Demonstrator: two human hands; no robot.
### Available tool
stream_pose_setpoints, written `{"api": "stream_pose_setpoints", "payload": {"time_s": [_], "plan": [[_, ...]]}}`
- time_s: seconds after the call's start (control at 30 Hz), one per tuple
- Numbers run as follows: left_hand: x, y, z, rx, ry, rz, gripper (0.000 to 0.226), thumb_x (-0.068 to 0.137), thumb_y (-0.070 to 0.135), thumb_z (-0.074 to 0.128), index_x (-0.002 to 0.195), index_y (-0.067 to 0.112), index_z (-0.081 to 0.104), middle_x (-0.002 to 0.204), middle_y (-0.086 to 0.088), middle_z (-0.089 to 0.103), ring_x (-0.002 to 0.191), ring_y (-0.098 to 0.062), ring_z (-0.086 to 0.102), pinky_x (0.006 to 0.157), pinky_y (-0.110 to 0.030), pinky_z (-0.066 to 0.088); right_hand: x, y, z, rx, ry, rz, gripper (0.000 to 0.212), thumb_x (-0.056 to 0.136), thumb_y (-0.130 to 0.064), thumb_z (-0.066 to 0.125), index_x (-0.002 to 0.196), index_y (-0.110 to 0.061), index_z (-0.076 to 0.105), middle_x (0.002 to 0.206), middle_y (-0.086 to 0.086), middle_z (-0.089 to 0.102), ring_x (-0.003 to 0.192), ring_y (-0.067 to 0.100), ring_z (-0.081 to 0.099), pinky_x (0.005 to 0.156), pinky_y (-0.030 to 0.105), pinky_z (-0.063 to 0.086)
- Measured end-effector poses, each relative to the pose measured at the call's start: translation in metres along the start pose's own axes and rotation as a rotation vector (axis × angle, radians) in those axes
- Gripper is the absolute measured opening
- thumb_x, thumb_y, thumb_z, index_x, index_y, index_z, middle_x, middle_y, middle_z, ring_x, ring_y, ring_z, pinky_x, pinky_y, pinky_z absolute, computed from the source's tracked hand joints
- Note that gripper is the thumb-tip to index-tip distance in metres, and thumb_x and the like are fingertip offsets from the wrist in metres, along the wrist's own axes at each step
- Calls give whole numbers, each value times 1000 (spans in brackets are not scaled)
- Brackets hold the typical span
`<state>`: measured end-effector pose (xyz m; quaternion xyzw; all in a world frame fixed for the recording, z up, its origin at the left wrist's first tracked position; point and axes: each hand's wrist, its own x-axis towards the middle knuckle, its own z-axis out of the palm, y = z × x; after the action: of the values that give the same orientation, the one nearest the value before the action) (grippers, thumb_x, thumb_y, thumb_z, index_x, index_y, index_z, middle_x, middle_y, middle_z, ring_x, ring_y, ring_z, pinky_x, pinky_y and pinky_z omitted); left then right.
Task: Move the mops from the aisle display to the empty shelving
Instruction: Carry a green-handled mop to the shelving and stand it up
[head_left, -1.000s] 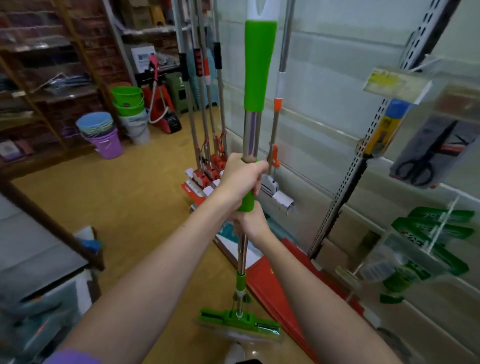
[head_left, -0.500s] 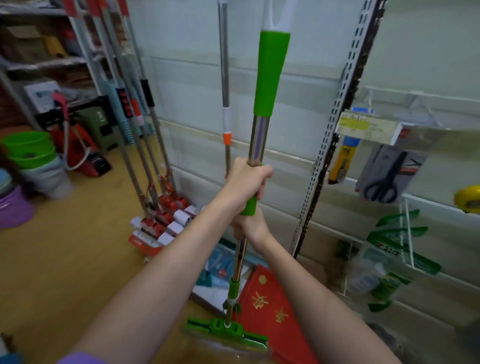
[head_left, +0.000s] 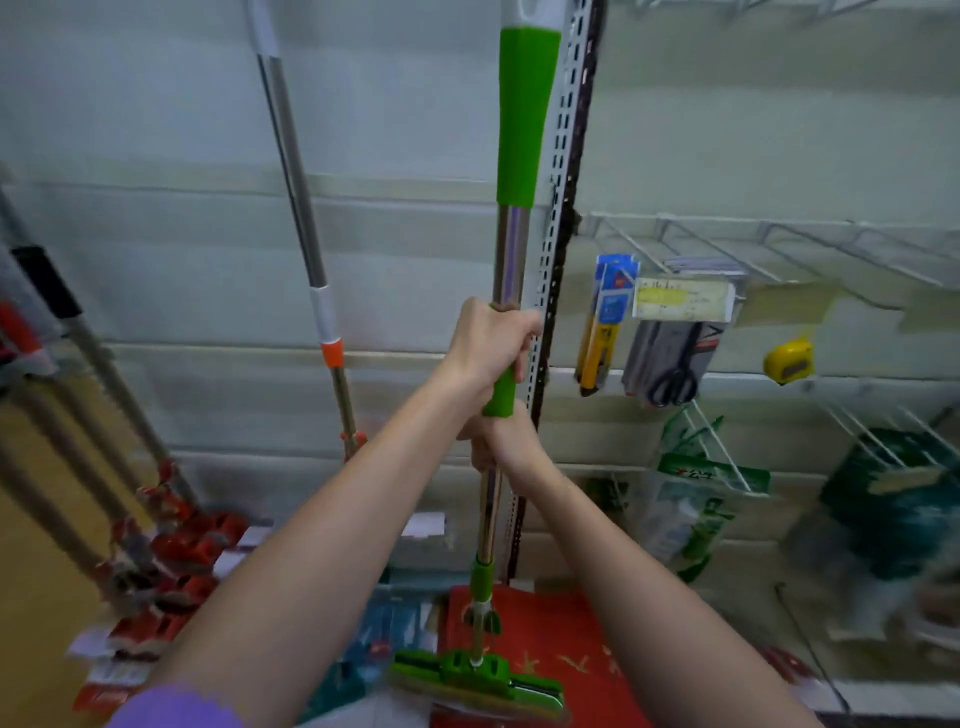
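Both hands (left hand (head_left: 491, 345) above right hand (head_left: 501, 441)) grip the green mop (head_left: 524, 114).

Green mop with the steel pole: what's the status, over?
Left hand above right hand, both gripping the green-handled steel-pole mop, upright. Perforated shelving upright just behind. Orange-collared mop leaning left.

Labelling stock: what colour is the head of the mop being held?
Bright green, seen in the head view: mop head.
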<state>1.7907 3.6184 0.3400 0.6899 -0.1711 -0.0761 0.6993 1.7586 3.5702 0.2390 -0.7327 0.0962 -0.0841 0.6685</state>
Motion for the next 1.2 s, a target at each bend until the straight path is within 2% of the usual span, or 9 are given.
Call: {"api": "stream_pose_setpoints", "payload": {"time_s": [0.27, 0.33, 0.47, 0.57, 0.7, 0.77, 0.87, 1.03, 1.2], "plan": [[28, 32, -3, -76, -247, 33, 34, 77, 2, 62, 46, 10, 50, 43, -13, 44, 36, -24, 38, 48, -31, 36, 9, -39, 3, 27, 254, -24, 27, 59, -13, 67, 73, 10, 63, 45, 14, 52, 36, 22, 46, 42, 23, 37], [31, 38, -4, -85, -301, 51, 35, 78, 1, 61, 46, 10, 50, 43, -13, 44, 37, -24, 38, 48, -31, 36, 7, -45, 4, 44, 291, -73, 18, 68, -10, 69, 65, 6, 61, 47, 13, 55, 38, 21, 50, 44, 23, 40], [40, 56, -3, -89, -394, 66, 34, 80, 2, 63, 48, 9, 52, 45, -11, 46, 40, -24, 40, 47, -29, 39, 8, -61, 5, 124, 382, -143, 28, 74, -9, 68, 53, -8, 50, 42, 5, 48, 37, 17, 42, 45, 25, 34], [44, 69, 1, -111, -410, 72, 33, 83, 0, 62, 53, 5, 52, 45, -12, 46, 38, -23, 39, 45, -29, 38, 14, -74, 4, 207, 406, -111, 25, 61, -14, 65, 59, -13, 40, 42, 1, 34, 36, 14, 29, 43, 22, 23], [51, 85, 8, -118, -408, 83, 12, 85, 0, 66, 80, 1, 55, 48, -12, 52, 38, -23, 44, 43, -27, 42, 22, -87, -8, 234, 418, -129, 26, 60, -12, 65, 60, -15, 40, 42, -1, 32, 36, 14, 26, 44, 23, 22], [53, 90, 13, -149, -406, 110, 15, 86, 0, 68, 87, 3, 54, 55, -10, 58, 44, -25, 49, 47, -29, 47, 26, -90, -15, 253, 422, -151, 25, 59, -11, 64, 57, -16, 39, 42, 0, 31, 36, 14, 25, 45, 23, 23], [57, 100, 21, -194, -407, 230, 16, 87, 2, 73, 82, 6, 58, 62, -8, 61, 52, -25, 54, 56, -34, 52, 34, -86, -24, 244, 414, -181, 31, 61, -12, 68, 50, -18, 40, 42, 4, 32, 35, 15, 27, 45, 23, 26], [70, 108, 31, -176, -369, 257, 36, 96, 24, 68, 68, 8, 51, 47, -5, 48, 37, -21, 45, 44, -31, 43, 39, -66, -33, 297, 355, -125, 50, 78, -1, 71, 47, -23, 38, 43, 1, 28, 36, 14, 22, 44, 22, 23], [77, 107, 36, -113, -343, 224, 29, 93, 9, 59, 66, 8, 48, 46, -8, 44, 37, -24, 41, 47, -34, 41, 45, -64, -37, 285, 357, -113, 48, 81, 3, 68, 53, -19, 38, 42, -1, 29, 36, 14, 22, 44, 23, 23]]}}
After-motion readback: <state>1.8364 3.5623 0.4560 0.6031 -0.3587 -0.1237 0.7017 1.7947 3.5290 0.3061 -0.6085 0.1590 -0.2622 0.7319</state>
